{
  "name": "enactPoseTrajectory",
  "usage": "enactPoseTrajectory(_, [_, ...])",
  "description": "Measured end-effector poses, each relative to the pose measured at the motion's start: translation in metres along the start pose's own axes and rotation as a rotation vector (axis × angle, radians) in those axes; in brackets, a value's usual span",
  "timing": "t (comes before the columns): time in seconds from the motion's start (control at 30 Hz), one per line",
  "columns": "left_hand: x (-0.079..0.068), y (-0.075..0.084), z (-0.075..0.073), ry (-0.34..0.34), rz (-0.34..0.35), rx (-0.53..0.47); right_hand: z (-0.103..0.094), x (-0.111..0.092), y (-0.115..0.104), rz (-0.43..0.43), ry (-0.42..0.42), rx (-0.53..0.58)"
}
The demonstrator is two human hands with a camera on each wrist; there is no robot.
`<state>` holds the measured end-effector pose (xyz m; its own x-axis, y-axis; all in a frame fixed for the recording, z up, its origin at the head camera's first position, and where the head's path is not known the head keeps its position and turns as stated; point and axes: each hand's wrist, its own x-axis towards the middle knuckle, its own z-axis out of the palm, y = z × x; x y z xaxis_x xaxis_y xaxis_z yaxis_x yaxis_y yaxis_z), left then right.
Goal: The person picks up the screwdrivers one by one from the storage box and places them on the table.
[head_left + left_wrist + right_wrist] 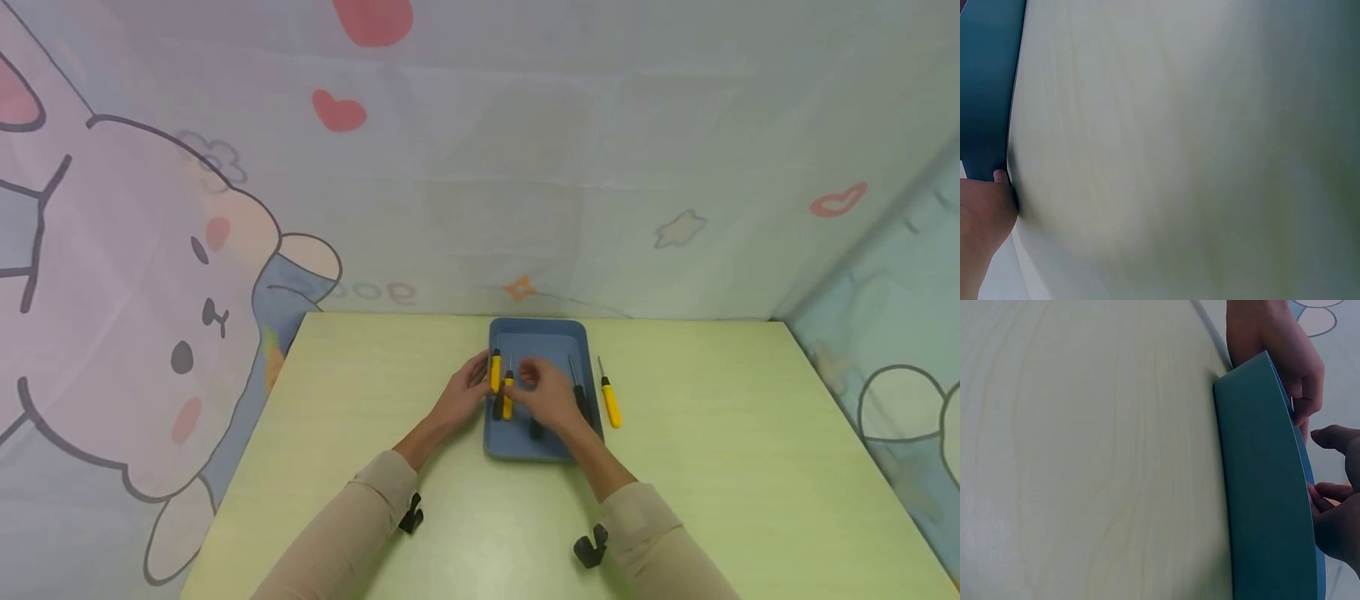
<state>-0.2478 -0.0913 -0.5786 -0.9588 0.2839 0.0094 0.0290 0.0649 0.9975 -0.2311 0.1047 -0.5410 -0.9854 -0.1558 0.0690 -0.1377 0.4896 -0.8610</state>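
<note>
Across the pale table (pixel 712 467), I see the blue tray (pixel 540 327) at twelve o'clock. The left hand (pixel 462 393) holds its nine-o'clock rim; the right hand (pixel 551 397) is at the inner yellow screwdriver (pixel 508 408), grip indeterminable. I judge it light, rigid, smooth: grasp mid-handle.

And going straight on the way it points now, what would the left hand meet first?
The tray: the left hand is at its left wall, seemingly touching it. Past that wall, the leftmost yellow screwdriver looks next, though depth is unclear.
</note>
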Motion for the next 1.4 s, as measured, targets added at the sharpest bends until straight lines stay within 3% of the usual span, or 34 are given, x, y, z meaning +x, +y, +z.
enactPoseTrajectory(0.57, [0.001, -0.003, 0.001, -0.005, -0.009, 0.001, 0.013, 0.008, -0.005, 0.079, -0.01, -0.067])
enactPoseTrajectory(0.93, [0.001, -0.002, 0.002, 0.013, -0.018, -0.004, 0.017, 0.013, -0.004, 0.067, -0.025, -0.228])
enactPoseTrajectory(1.4, [0.001, 0.002, 0.002, 0.008, -0.009, 0.011, 0.022, 0.017, -0.004, 0.051, 0.004, -0.347])
